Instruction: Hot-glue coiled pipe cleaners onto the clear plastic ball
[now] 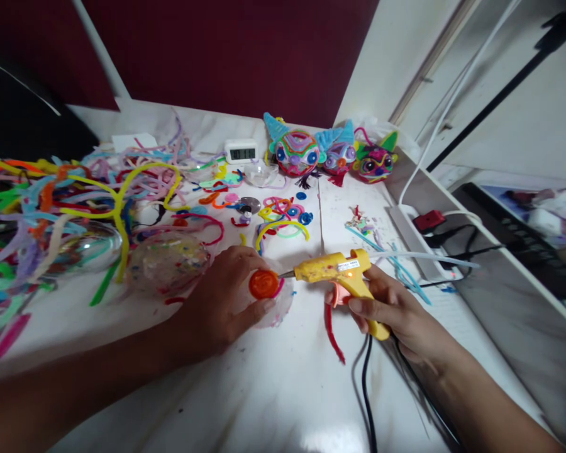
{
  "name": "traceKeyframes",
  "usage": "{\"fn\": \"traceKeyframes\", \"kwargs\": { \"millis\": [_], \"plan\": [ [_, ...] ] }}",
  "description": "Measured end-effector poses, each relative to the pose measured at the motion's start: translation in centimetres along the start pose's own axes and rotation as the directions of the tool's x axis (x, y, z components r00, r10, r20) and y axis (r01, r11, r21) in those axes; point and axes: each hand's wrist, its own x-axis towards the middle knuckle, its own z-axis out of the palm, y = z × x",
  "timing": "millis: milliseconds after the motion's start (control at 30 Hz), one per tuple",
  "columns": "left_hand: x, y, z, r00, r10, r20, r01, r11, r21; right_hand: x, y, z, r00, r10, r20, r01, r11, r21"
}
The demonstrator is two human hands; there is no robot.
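Note:
My left hand (224, 299) is closed around a clear plastic dome (278, 308) that carries an orange coiled pipe-cleaner disc (263, 284) with a pink edge. My right hand (391, 308) grips a yellow hot glue gun (337, 269), finger on its pink trigger. The gun's metal nozzle touches the right edge of the orange disc. A white glue stick (424, 257) juts from the back of the gun. The gun's black cord (368, 390) runs toward me across the white table (273, 390).
A big heap of coloured pipe cleaners (51, 207) fills the left. A clear dome (167, 261) lies beside my left hand. Three pipe-cleaner animal heads (332, 151) and a small digital clock (241, 151) stand at the back. A power strip (419, 239) lies right.

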Motion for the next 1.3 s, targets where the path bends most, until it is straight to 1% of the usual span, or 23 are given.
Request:
{"fn": "traceKeyframes", "kwargs": {
  "millis": [100, 233, 300, 433, 567, 800, 900, 1100, 1300],
  "plan": [
    [0.0, 0.0, 0.0, 1.0, 0.005, -0.005, -0.005, 1.0, -0.004, -0.2, 0.0, -0.3, 0.999, -0.045, -0.007, 0.045, 0.999, -0.031],
    [0.1, 0.1, 0.0, 0.999, -0.038, 0.005, 0.038, 0.999, 0.004, -0.6, -0.1, -0.4, 0.994, -0.096, -0.051, 0.091, 0.991, -0.096],
    [0.1, 0.1, 0.1, 0.999, -0.035, 0.003, 0.035, 0.999, 0.004, -0.7, -0.1, -0.3, 0.992, -0.111, -0.052, 0.104, 0.987, -0.124],
    [0.1, 0.3, 0.1, 1.0, -0.023, -0.009, 0.023, 1.0, -0.006, -1.1, -0.2, 0.0, 0.993, -0.114, -0.023, 0.11, 0.982, -0.157],
    [0.1, 0.3, 0.1, 0.999, -0.03, -0.011, 0.03, 1.0, -0.008, -1.3, -0.1, 0.0, 0.991, -0.134, -0.022, 0.127, 0.972, -0.198],
    [0.0, 0.1, 0.2, 1.0, 0.012, -0.026, -0.012, 1.0, -0.002, -1.7, -0.2, 0.0, 0.99, -0.141, 0.009, 0.139, 0.955, -0.263],
    [0.0, 0.2, 0.2, 1.0, -0.005, -0.013, 0.005, 1.0, 0.003, -1.8, -0.3, 0.2, 0.989, -0.149, 0.017, 0.148, 0.947, -0.286],
    [0.0, 0.4, 0.1, 0.999, -0.048, 0.0, 0.048, 0.999, 0.007, -2.2, -0.4, 0.7, 0.978, -0.205, -0.025, 0.189, 0.938, -0.291],
    [-0.2, 0.1, 0.3, 1.0, -0.013, -0.022, 0.013, 1.0, 0.006, -2.6, 0.1, 0.6, 0.986, -0.168, -0.017, 0.155, 0.941, -0.3]
  ]
}}
